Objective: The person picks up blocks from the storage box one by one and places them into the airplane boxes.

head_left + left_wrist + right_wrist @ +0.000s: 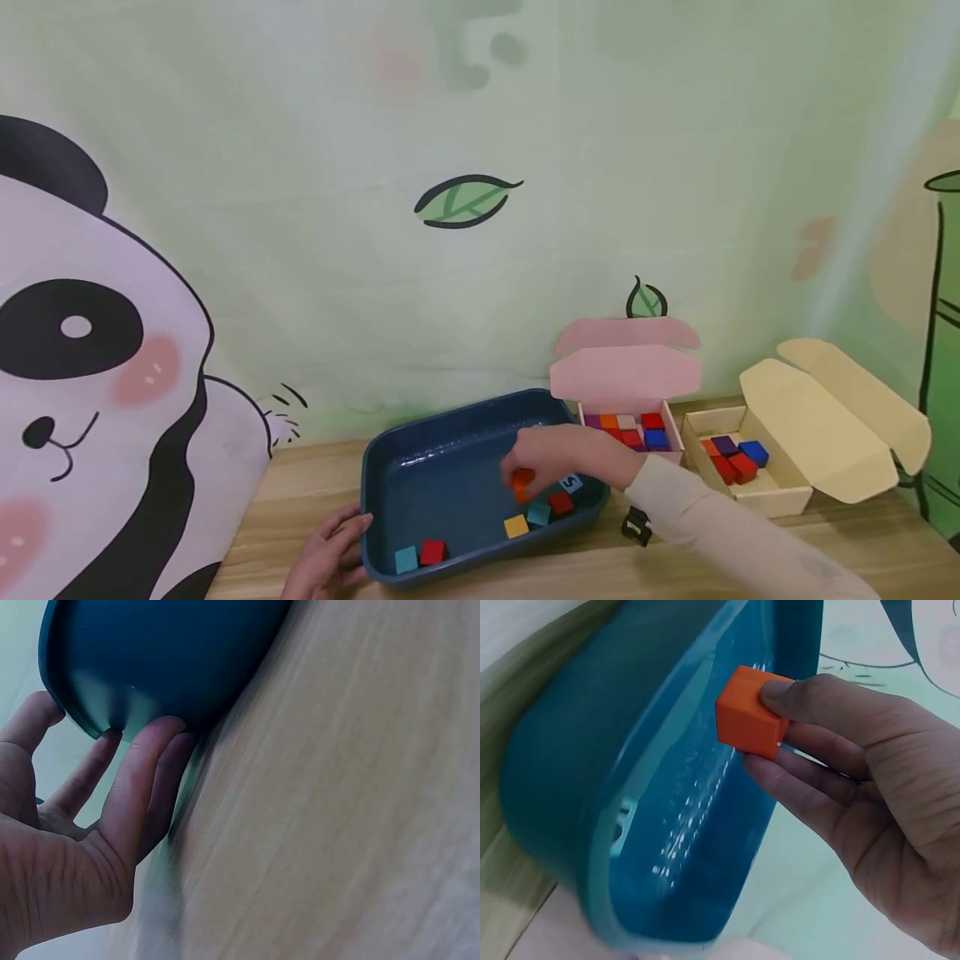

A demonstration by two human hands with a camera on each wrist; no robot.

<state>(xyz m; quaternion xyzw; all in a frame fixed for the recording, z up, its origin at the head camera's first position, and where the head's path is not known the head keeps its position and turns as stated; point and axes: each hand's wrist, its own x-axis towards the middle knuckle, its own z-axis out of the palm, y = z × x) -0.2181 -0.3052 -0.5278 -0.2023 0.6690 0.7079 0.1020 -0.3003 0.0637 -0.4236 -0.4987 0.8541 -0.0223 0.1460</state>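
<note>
An orange cube point(744, 712) is pinched between the thumb and fingers of my right hand point(551, 454), over the right half of a blue tray point(450, 425). My left hand point(330, 554) is at the tray's left end, its extended fingertips touching the outer wall and rim in the left wrist view. Below the right hand, inside the tray, lie a yellow cube point(516, 526), a teal cube point(538, 514), a red cube point(561, 503) and a light blue cube marked with an S point(572, 483). Near the left hand, another teal cube point(406, 559) sits beside a red one point(432, 552).
An open pink box point(626, 371) with several coloured cubes stands behind the right forearm. Farther right is an open cream box point(780, 500) holding several cubes, its lid folded back. A small black object point(636, 527) lies on the wooden table point(300, 475) by the right sleeve.
</note>
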